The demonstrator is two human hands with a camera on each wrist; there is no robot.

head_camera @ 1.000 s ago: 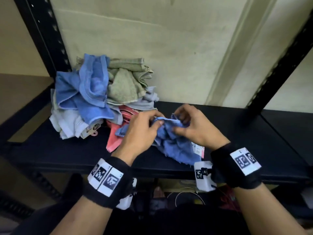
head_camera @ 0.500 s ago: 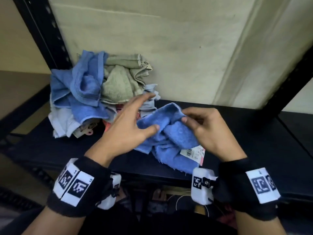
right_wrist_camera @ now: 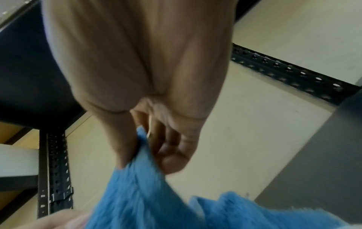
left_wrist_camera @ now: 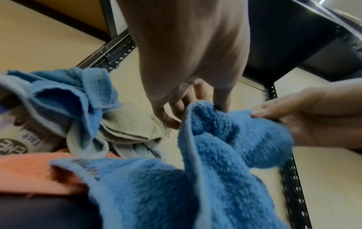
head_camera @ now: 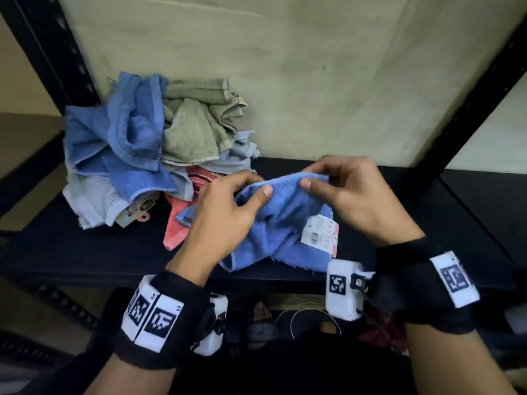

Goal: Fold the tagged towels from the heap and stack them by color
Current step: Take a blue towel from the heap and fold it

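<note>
Hands: left hand (head_camera: 225,215), right hand (head_camera: 359,201) pinch one blue towel (head_camera: 282,223).

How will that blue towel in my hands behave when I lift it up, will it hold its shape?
Probably not: the blue towel sags and bunches between the left hand and right hand, so it looks floppy. Its fluffy pile suggests easy grip, unlikely to slip. The paper tag will likely dangle.

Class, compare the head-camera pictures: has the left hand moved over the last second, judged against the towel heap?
Yes. The left hand lifted and opened, then returned to pinch the blue towel, beside the heap.
</note>
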